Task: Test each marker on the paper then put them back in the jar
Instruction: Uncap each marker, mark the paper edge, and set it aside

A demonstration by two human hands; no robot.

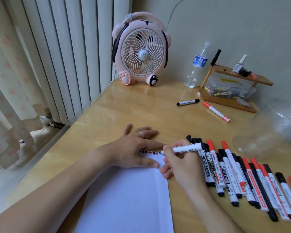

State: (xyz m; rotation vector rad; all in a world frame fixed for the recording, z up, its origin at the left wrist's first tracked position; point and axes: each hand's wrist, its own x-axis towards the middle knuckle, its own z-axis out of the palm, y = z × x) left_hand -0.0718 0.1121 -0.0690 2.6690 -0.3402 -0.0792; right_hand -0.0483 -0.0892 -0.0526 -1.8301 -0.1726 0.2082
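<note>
Paper (128, 199): pinned flat at its far edge by the spread left hand (138, 145). Marker (186, 148): pinched in the right hand (180, 163), tip at paper's far edge. Jar (267, 130): right of paper, emptied.

White paper (128, 199) flat on table; marker (186, 148) tip touching its top edge; marker row (238, 179) alongside; clear jar (274, 130) on its side.

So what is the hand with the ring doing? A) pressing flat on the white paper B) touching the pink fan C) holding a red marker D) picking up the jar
A: the left hand with the silver ring lies flat with straight fingers on the top of the white sheet of paper, while the right hand writes with a black-tipped white marker.
</note>
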